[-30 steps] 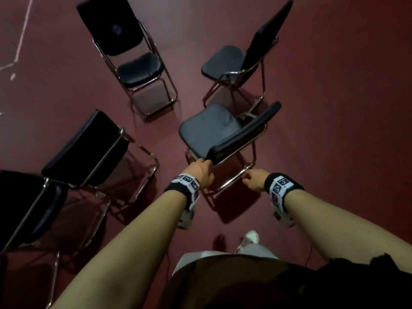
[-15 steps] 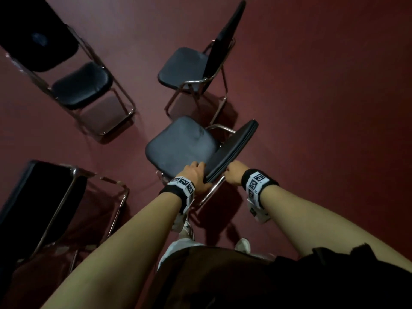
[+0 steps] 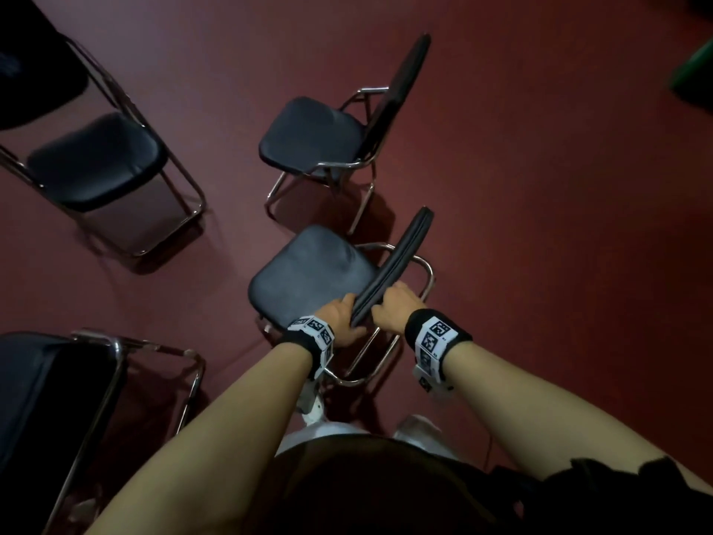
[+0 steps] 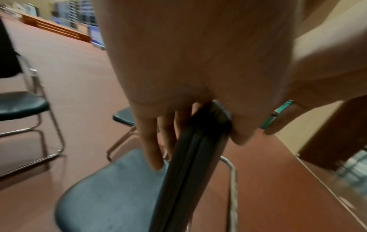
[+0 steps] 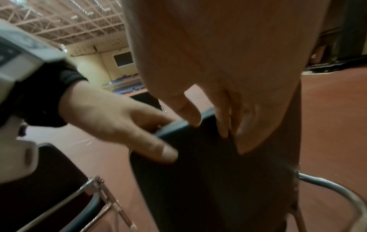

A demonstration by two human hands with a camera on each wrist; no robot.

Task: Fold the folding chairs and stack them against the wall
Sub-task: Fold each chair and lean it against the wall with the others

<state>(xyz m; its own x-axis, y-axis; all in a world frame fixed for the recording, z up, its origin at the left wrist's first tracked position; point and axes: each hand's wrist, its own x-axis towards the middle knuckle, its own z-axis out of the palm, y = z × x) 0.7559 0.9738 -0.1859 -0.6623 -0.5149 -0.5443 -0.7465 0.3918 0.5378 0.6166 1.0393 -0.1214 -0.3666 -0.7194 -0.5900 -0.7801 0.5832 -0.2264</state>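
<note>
Now right hand (image 3: 397, 308) joins left hand (image 3: 343, 322) gripping backrest (image 3: 403, 260).

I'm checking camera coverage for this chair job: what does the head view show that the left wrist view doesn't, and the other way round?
Only the head view: the tagged wristbands, the person's forearms, and a fourth chair at lower left. Only the left wrist view: the fingers lying straight down the front of the backrest, and a far wooden ledge. Both: the left hand gripping that backrest over the seat.
</note>
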